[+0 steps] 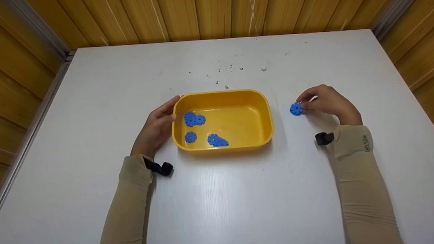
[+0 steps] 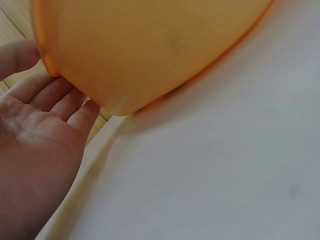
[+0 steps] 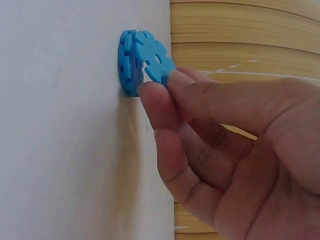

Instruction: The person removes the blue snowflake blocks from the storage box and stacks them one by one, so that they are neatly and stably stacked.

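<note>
My left hand (image 1: 160, 123) holds the left end of a yellow plastic bin (image 1: 223, 149), thumb by the rim and fingers against the outer wall. In the left wrist view the fingers (image 2: 75, 107) reach along the bin's outside (image 2: 150, 55). To the bin's right, my right hand (image 1: 328, 102) pinches a blue notched snowflake disc (image 3: 154, 57) between thumb and fingers. That disc is tilted and touches or nearly touches a small stack of similar discs (image 3: 128, 65) on the table. Inside the bin lie several blue discs (image 1: 191, 137), mostly toward its left half.
The white table (image 1: 219, 194) has dark scuff marks (image 1: 231, 66) beyond the bin. Yellow wood-patterned panels (image 1: 213, 13) stand along the back and both sides. Each wrist carries a black camera mount (image 1: 324, 138).
</note>
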A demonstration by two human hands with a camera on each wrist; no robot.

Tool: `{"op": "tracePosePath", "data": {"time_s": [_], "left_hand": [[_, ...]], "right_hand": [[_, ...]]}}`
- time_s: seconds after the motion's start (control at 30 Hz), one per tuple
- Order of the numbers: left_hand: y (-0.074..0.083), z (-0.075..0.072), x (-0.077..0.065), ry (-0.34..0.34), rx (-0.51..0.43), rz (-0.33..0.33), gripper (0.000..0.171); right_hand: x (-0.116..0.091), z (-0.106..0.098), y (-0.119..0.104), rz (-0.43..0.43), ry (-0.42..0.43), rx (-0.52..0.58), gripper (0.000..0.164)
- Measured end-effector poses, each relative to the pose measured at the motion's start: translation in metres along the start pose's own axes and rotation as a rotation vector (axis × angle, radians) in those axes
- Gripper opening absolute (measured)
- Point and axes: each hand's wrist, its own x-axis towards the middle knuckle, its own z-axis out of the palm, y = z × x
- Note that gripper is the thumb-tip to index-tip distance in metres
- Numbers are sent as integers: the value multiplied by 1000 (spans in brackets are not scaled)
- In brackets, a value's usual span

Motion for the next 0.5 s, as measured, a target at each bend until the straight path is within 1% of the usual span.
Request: {"op": "tracePosePath", "data": {"time_s": [0.17, 0.5], "left_hand": [[0, -1, -1, 7, 0, 1, 56], [-2, -1, 0, 2, -10, -7, 59]], "right_hand": [[1, 0, 1, -1, -4, 4, 28], [-1, 1, 4, 42, 1, 6, 32]]}}
